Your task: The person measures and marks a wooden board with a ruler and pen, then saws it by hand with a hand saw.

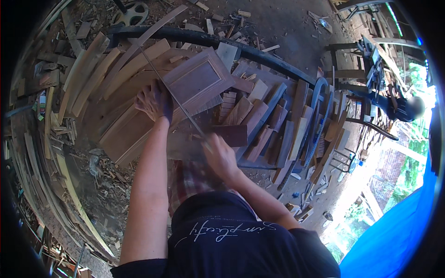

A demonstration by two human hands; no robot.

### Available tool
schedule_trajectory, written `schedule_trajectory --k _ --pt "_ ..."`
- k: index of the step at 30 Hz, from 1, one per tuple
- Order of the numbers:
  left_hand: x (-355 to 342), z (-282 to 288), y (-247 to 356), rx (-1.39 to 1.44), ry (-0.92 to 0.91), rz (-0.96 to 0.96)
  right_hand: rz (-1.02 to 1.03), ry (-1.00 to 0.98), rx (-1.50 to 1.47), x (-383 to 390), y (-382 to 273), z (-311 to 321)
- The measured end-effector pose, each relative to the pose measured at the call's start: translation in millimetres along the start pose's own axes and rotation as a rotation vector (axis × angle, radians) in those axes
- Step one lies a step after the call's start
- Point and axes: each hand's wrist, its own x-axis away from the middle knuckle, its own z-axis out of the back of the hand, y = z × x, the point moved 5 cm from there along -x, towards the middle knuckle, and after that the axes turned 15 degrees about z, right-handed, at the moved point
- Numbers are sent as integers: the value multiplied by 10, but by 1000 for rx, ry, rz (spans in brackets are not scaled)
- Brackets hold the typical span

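My right hand, blurred by motion, is closed round the near end of a long thin straight tool, seen almost edge-on. Its kind does not show clearly. The tool slants away to the far left, along the left edge of a reddish-brown framed wooden panel. Just left of the tool, my left hand rests with spread fingers on the wood beside the panel; part of its fingers is in shadow. Under the panel lies a larger brown wooden panel.
Several wood blocks and offcuts lie to the right, by a blue-grey curved frame. Curved boards lean at the far left. Shavings litter the floor. Another person is at the far right, above a blue sheet.
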Motion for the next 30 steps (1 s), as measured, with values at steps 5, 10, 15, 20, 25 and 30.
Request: schedule_trajectory --k 5,10,15,20,25,30 --pt "3 -83 -57 7 -31 2 48 14 20 -439 19 -129" --pt "-17 -16 -53 -23 -48 20 -43 -44 8 277 -9 182" --pt "11 -25 -15 -4 -50 -7 29 58 -10 -365 1 -76" --pt "-20 -60 -128 15 -75 44 -3 3 -14 -176 -68 -28" --pt "-10 16 -48 41 -55 22 -55 -19 18 205 -107 128" --pt "-13 -34 -25 67 -90 13 -26 -5 60 -605 -3 -237"
